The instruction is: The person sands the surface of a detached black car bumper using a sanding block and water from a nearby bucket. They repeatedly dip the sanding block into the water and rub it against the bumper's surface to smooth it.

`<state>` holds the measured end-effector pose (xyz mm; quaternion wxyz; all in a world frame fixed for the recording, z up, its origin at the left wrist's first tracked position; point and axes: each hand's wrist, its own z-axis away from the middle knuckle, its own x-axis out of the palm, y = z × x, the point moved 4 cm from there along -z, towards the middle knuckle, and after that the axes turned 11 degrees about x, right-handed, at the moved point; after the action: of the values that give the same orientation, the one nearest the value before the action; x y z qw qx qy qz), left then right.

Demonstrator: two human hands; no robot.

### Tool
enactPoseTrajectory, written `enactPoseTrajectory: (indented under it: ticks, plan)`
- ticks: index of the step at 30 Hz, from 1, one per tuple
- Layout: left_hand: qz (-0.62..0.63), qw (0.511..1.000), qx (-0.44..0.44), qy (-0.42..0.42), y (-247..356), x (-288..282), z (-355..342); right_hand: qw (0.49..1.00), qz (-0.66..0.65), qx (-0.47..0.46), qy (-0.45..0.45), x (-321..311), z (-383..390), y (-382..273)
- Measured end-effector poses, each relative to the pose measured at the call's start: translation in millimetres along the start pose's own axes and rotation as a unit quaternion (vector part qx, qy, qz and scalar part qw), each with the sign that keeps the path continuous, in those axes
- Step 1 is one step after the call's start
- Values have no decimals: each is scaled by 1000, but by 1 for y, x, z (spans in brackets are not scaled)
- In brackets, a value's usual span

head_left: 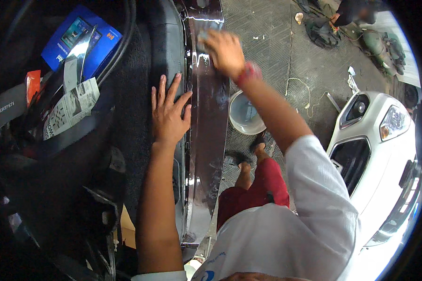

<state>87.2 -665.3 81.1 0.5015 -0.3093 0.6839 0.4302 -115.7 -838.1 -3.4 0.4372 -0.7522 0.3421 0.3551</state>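
My left hand (pixel 170 112) lies flat with spread fingers on the black plastic sill trim (pixel 171 56) of an open car boot. It holds nothing. Over the far end of a glossy dark maroon bumper (pixel 206 136) is my right hand (pixel 225 52), smeared by motion, with a red band on the wrist. A small greyish thing (pixel 202 37) shows at its fingertips, pressed toward the bumper; its kind is too blurred to name. The bumper's surface looks wet, with pale streaks. Beside it on the floor stands a round whitish basin (pixel 233 122) of cloudy liquid.
Inside the boot are a blue box (pixel 101 44), a printed paper sheet (pixel 82 105) and dark bundled items. A white car front bumper (pixel 384 154) stands at the right. A pale cord (pixel 297 80) lies on the textured floor. Another person's hand (pixel 334 18) shows at the far right.
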Motion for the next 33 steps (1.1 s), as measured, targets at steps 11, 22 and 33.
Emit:
enactPoseTrajectory:
  ticks: [11,22,33]
  plan:
    - [-10,1000,-14,-18,-5,-8,12,991,-42,-57,-112,-13,45,-26]
    - [-1,1000,-18,0,-5,-6,17,988,-79,-54,-119,-18,78,-35]
    - [-13,1000,-13,-5,-7,-4,11,996,-72,37,-20,-6,59,-22]
